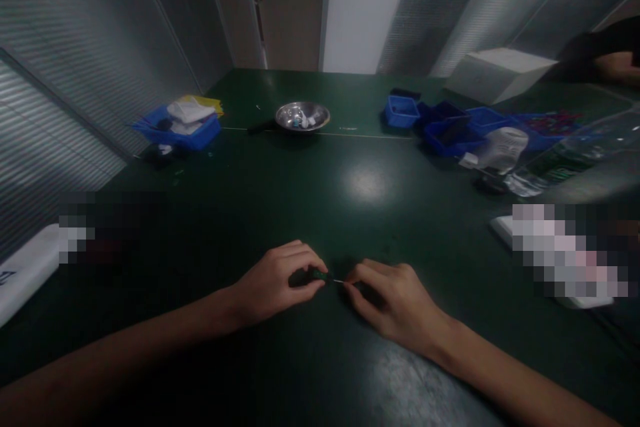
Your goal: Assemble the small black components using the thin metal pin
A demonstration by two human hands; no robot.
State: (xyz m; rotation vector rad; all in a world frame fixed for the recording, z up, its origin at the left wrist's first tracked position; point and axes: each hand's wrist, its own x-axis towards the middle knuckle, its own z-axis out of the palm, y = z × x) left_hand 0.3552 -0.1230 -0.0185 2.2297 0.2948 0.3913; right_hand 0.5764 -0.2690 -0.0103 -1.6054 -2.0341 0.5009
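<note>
The left hand (pixel 274 285) and the right hand (pixel 403 300) were both bare, with slim fingers (pixel 303 259) and rounded knuckles (pixel 407 271). The left wrist (pixel 227 309) and the right wrist (pixel 450 339) were uncovered too, narrow and smooth in outline. The left forearm (pixel 145 344) and the right forearm (pixel 520 373) showed bare up to the edge of view, slender and broadening gently. The nails were too dim to make out.
</note>
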